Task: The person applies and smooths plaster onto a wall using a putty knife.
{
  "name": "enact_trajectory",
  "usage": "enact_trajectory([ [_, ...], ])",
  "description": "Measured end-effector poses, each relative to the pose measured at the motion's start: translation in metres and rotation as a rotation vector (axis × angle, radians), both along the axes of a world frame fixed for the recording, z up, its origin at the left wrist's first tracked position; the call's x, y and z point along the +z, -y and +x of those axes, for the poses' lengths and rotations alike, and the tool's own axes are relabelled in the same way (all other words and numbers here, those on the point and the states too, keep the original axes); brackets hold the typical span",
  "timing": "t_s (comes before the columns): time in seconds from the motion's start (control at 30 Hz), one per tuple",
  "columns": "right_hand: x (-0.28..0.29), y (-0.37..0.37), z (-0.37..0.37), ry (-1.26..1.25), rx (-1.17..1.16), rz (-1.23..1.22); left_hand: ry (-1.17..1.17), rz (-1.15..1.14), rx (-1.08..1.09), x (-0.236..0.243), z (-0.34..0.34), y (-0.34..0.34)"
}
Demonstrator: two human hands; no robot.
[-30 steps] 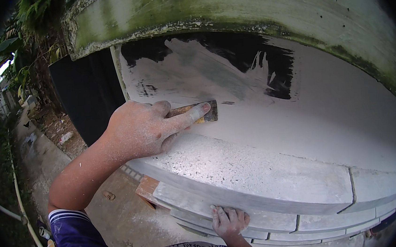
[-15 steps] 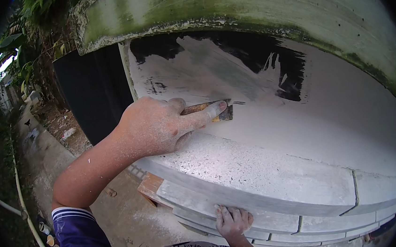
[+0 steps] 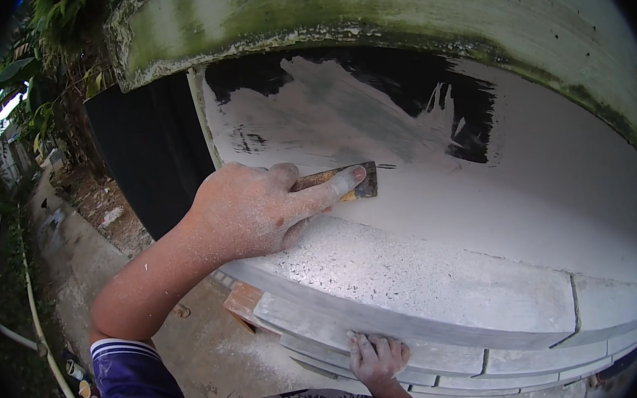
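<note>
My left hand (image 3: 251,205), dusted white, is closed on a putty knife (image 3: 368,183) with a worn, stained blade, held against a pale plastered wall (image 3: 424,197). Higher on that wall, uneven white smears cross a black patch (image 3: 391,79). Below my left hand is a speckled, dusty ledge of pale blocks (image 3: 410,289). Lower down, my right hand (image 3: 378,357) rests with curled fingers gripping the edge of a lower block course (image 3: 438,359).
A mossy concrete band (image 3: 355,6) overhangs the wall. A dark panel (image 3: 140,146) stands at the left, beside plants (image 3: 41,64). A concrete path (image 3: 73,251) runs along the left, with a pale pipe (image 3: 43,337) and small cans (image 3: 85,390). A reddish brick (image 3: 240,300) sits below the ledge.
My left hand and the putty knife have shifted to the right along the wall since a second ago, mostly during the first half second. My right hand keeps its place on the blocks.
</note>
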State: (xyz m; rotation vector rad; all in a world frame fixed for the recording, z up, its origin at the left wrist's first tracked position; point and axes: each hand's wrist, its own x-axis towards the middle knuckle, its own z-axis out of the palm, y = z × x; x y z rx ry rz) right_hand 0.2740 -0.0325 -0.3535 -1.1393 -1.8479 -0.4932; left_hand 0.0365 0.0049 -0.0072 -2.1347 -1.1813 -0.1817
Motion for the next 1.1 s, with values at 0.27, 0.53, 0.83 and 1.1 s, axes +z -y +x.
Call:
enact_trajectory([
  [0.27,0.004,-0.003,-0.004,-0.044,0.024,0.074,-0.008,0.032,0.008,-0.001,-0.012,0.001],
  [0.53,0.005,-0.002,-0.003,-0.039,0.013,0.057,-0.033,0.048,-0.019,-0.008,-0.011,0.003],
  [0.83,0.004,-0.002,-0.002,-0.034,0.009,0.053,0.003,0.044,-0.019,-0.006,-0.007,0.003],
  [1.1,0.004,-0.002,-0.004,-0.04,0.021,0.061,-0.016,-0.014,0.018,0.009,0.002,0.002],
])
